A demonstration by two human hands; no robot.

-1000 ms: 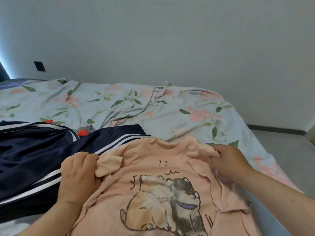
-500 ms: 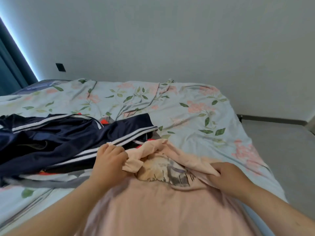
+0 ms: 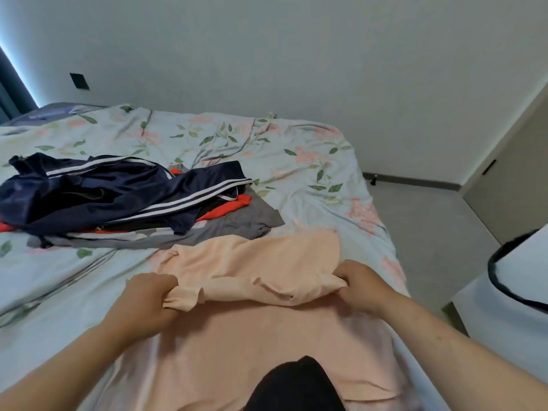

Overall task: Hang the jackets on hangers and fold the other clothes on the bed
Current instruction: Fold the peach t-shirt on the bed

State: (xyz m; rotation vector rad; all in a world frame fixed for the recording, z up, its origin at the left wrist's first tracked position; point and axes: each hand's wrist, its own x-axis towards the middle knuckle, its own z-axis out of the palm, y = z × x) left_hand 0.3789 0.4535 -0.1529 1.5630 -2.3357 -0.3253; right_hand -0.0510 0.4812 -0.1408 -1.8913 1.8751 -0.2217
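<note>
Folding peach shirt (image 3: 252,262) farther over itself

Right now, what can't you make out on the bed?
Head view only.
Red cloth and grey cloth: mostly under the navy jacket; kind unclear.
Pink shirt: near end hidden by a dark shape and the bottom edge.
Left hand and right hand: fingertips buried in shirt folds.

Bedroom in a home, prob. A bed (image 3: 320,161) w/ pale floral bedding fills most of the view. Everyday clothes lie on it, e.g. a navy jacket (image 3: 98,197) w/ white stripes & a peach T-shirt (image 3: 237,336). Plain white wall (image 3: 296,54) w/ a dark wall plate (image 3: 79,81), grey floor (image 3: 430,232) w/ skirting. Beige door (image 3: 516,188) at right, dark curtain (image 3: 9,96) at far left.
</note>
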